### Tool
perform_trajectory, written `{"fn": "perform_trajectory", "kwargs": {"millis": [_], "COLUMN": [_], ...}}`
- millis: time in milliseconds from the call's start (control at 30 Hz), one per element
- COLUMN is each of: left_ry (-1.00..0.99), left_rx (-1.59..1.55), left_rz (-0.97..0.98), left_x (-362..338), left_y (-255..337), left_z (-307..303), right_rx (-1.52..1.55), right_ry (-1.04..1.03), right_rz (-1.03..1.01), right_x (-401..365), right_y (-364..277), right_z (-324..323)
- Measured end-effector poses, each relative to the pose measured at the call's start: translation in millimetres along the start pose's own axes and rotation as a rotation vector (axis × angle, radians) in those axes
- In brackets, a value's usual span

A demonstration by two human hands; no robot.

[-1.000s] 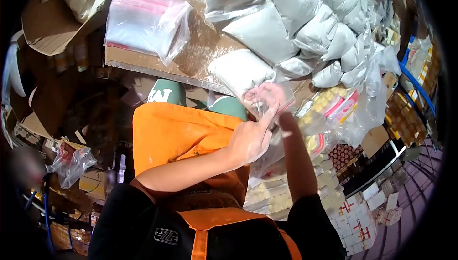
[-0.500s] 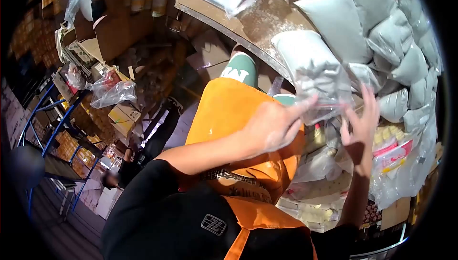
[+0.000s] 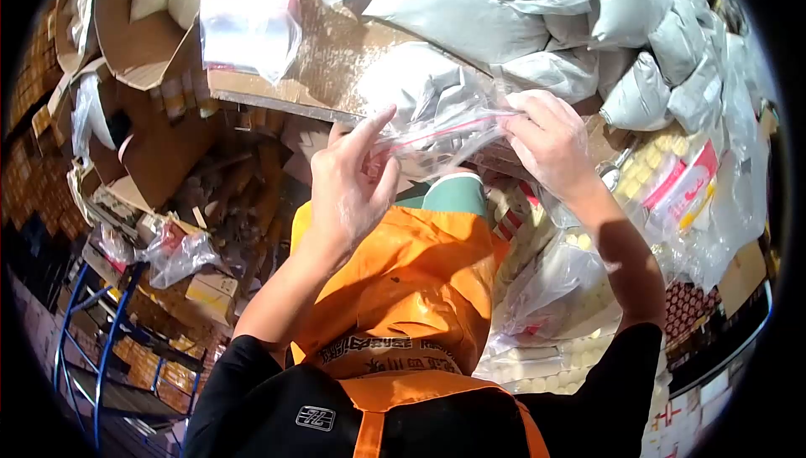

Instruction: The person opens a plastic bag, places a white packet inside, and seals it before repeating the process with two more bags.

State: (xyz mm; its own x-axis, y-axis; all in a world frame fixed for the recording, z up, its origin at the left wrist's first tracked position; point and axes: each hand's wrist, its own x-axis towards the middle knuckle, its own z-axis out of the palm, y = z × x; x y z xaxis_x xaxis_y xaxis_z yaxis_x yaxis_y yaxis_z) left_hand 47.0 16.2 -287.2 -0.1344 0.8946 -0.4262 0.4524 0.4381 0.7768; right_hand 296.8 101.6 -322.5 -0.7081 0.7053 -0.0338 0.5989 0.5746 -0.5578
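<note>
A clear zip-lock bag of white powder (image 3: 420,80) lies at the table's front edge, its mouth towards me and a red seal strip across it. My right hand (image 3: 550,139) pinches the right end of that strip between thumb and fingers. At the strip's left end is my left hand (image 3: 353,177), its index finger stretched out and its thumb apart. The bag's corner runs into its curled lower fingers, which are partly hidden. Between the hands the strip is drawn nearly straight.
Many filled white bags (image 3: 630,5) are heaped at the back and right. A stack of flat clear bags (image 3: 249,26) lies on the powder-dusted table (image 3: 336,47). Wrapped pale goods (image 3: 554,307) sit low right; cardboard boxes (image 3: 134,63) and a blue metal frame (image 3: 105,357) stand left.
My view has turned, so the table and bag appear further left. My hands have moved apart to opposite ends of the bag's mouth, and the red strip is now stretched between them.
</note>
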Motion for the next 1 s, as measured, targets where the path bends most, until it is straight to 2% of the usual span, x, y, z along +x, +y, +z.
{"fn": "perform_trajectory", "kwargs": {"millis": [33,100,133,167,200,333,367,433,467,633,700,733,767,833,867,900,967,1000], "left_ry": [-0.034,-0.120,-0.172,-0.226,-0.249,-0.331,-0.337,-0.435,-0.435,-0.520,-0.549,-0.592,-0.596,-0.718,-0.691,-0.600,-0.567,-0.622], "left_rx": [0.055,-0.116,-0.071,-0.025,-0.008,-0.005,-0.004,0.187,0.137,0.074,0.092,0.013,0.020,-0.178,-0.229,-0.246,-0.105,0.003], "left_rz": [0.031,-0.154,-0.143,-0.126,-0.094,-0.021,-0.017,0.076,0.063,0.136,0.249,0.073,0.075,0.559,0.480,0.582,0.594,0.668], "left_x": [3,5,5,6,7,27,39,62,69,89,98,102,111,133,136,143,140,137], "left_y": [-1,-2,6,19,27,29,30,31,33,52,49,44,30,-9,-29,-34,-37,-29], "left_z": [-2,-9,-19,-32,-43,-58,-56,-48,-40,-42,-41,-40,-40,-37,-30,-15,1,7], "right_rx": [0.058,0.074,0.089,0.100,0.104,0.137,0.134,0.190,0.286,0.258,0.414,0.443,0.444,0.662,0.807,0.797,1.139,1.159], "right_ry": [0.025,0.049,0.011,-0.023,0.031,0.062,0.065,0.161,0.197,0.243,0.319,0.357,0.365,0.503,0.464,0.482,0.548,0.424], "right_rz": [-0.033,-0.055,-0.045,-0.032,-0.040,-0.007,-0.001,0.072,0.105,0.057,0.066,0.063,0.067,0.143,0.162,0.171,0.247,0.277], "right_x": [-1,-1,-5,-9,-12,-13,-10,-6,-6,-12,-18,-22,-23,-23,-36,-34,-26,-26], "right_y": [0,-8,-15,-23,-33,-57,-49,-24,-16,-12,-6,2,5,13,20,20,15,18], "right_z": [1,-15,-28,-37,-41,-59,-53,-36,-32,-33,-19,-9,-1,15,30,32,36,33]}}
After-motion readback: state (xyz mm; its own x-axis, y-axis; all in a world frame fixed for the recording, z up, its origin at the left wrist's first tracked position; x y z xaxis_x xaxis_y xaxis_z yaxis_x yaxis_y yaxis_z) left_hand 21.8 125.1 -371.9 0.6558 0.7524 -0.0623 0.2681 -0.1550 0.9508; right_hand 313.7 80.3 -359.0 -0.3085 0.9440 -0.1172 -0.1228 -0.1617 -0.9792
